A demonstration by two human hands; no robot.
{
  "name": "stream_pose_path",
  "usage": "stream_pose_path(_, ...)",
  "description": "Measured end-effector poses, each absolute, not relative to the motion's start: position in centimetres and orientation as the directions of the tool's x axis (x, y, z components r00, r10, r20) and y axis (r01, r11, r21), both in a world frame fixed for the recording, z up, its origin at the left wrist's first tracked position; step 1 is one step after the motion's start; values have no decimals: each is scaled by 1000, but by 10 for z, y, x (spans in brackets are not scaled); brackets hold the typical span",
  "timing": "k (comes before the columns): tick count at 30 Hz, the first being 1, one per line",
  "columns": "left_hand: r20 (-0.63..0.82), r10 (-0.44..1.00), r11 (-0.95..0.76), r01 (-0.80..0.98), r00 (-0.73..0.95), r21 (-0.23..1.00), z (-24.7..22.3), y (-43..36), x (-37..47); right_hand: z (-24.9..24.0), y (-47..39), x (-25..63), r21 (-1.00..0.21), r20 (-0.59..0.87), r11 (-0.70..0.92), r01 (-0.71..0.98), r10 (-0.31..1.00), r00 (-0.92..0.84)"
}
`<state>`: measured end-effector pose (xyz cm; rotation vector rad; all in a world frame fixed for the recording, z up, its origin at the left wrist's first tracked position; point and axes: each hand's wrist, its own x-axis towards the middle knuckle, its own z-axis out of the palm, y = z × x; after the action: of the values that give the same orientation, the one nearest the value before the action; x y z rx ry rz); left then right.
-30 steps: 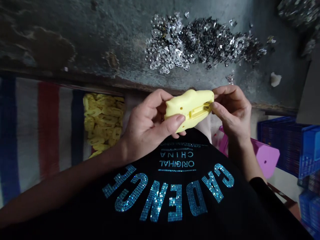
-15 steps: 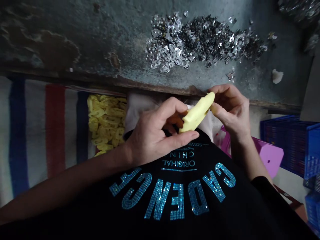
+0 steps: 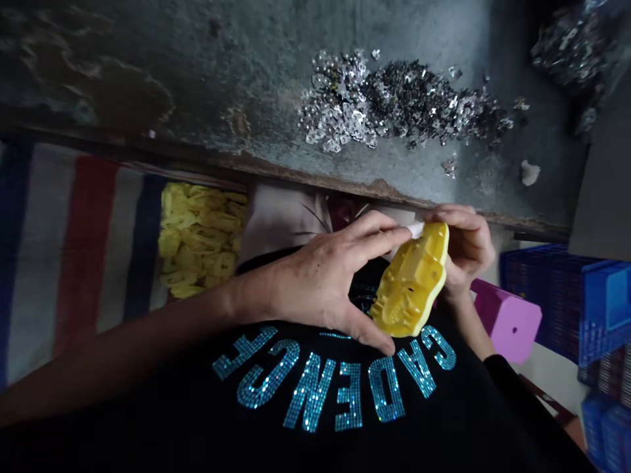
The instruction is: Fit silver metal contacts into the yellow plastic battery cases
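Note:
A yellow moulded plastic shell (image 3: 409, 282) is held up in front of my chest. Its hollow, ribbed inner side faces me, and a pale yellow rim runs along its right edge. My left hand (image 3: 325, 279) grips the shell from the left, thumb at the lower edge and fingers near the upper end. A small white thing (image 3: 417, 228) shows at those fingertips; I cannot make out what it is. From behind, on the right, my right hand (image 3: 466, 246) holds the upper part with curled fingers, partly hidden by the shell.
Small shiny metal clips (image 3: 394, 102) lie heaped on the worn metal table (image 3: 236, 72). A pile of similar yellow parts (image 3: 200, 236) rests on a striped sheet (image 3: 89, 243) at left. A pink plastic piece (image 3: 510, 322) and blue crates (image 3: 547, 295) are on the right.
The yellow shell has turned from its smooth outer side to its hollow inside and moved slightly right and down. My left hand has shifted right and regripped; my right hand has moved a little lower.

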<state>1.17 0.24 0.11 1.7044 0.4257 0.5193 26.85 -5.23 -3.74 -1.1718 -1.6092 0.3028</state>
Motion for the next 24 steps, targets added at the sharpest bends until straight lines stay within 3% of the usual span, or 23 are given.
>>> stream_pose_path(9,200,567,-161,-130,799,978,-4,5,12,-41,-53,273,-712,598,499,494,800,54)
stream_pose_path(12,178,615,-67,-173,769,983,-8,3,11,-44,-51,269,-740,582,475,476,808,98)
stream_pose_path(15,153,717,72,-291,680,954,-14,-2,10,-51,-49,256,-833,506,391,390,825,252)
stream_pose_path(18,174,837,45,-383,519,923,-19,-6,9,-58,-49,239,-940,337,291,179,876,344)
stream_pose_path(21,96,927,24,-313,363,950,-21,-3,7,-52,-51,235,-993,97,104,-64,991,95)
stream_pose_path(24,-27,945,123,-279,327,952,-21,6,2,-36,-46,245,-988,-64,-90,-127,978,-199)
